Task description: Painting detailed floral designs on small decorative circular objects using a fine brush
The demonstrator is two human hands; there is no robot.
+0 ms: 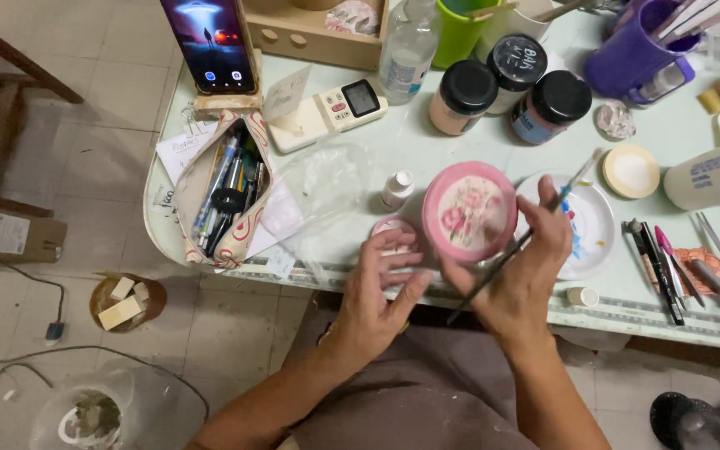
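1. The left hand (379, 287) is being held nearest the body, just above the near edge of the bench (427, 142); its fingers are spread and slightly curled, clamped on nothing, with the fingertips lying beside the lower left rim of the round pink lid (469, 211).
2. The right hand (520, 271) is being held just beside the left hand, its fingers closed around a thin paintbrush (520, 242), which is being gripped at mid-handle.
3. The paintbrush is being held slanted, its dark handle end pointing down toward the body and its tip pointing up and right, over the white plate (593, 229).
4. The round pink lid, decorated with roses, is being shown tilted toward the camera, between the two hands and just beyond their fingertips; whether it is being touched by a finger cannot be told.
5. A small pink pot (393, 229) is being partly hidden behind the left fingers, just left of the lid.
6. A small white bottle (397, 188) is standing just beyond that pot.
7. An open pencil case (225, 196) is lying well to the left.
8. Three black-capped paint jars (510, 92) are standing farthest back.
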